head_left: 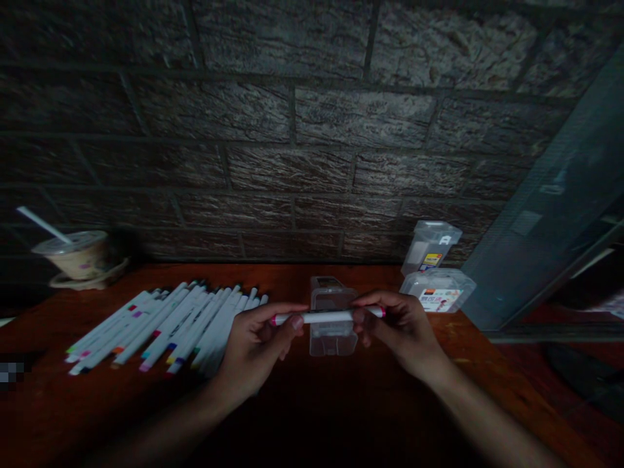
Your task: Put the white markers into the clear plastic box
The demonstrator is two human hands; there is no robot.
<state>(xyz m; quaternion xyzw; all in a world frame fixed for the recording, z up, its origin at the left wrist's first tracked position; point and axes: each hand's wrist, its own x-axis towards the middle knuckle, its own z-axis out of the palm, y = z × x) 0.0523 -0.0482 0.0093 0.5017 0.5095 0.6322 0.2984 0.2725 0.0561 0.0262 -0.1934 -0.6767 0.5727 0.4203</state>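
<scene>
A white marker [327,317] with pink ends is held level between both hands. My left hand [258,335] pinches it near its left end, thumb in front. Near the other end, my right hand [402,328] grips it with thumb and fingers. Just behind the marker, a small clear plastic case [333,343] stands on the wooden table, partly covered by the marker and fingers. To the left lies a spread of white markers [185,318] with variously coloured ends; my left hand hides some of its right edge.
At the back left stands a lidded drink cup [80,257] with a straw. On the right, a tall clear container [429,247] stands behind a clear plastic box [441,292] with a label. A stone-block wall [322,169] rises behind the table [292,416].
</scene>
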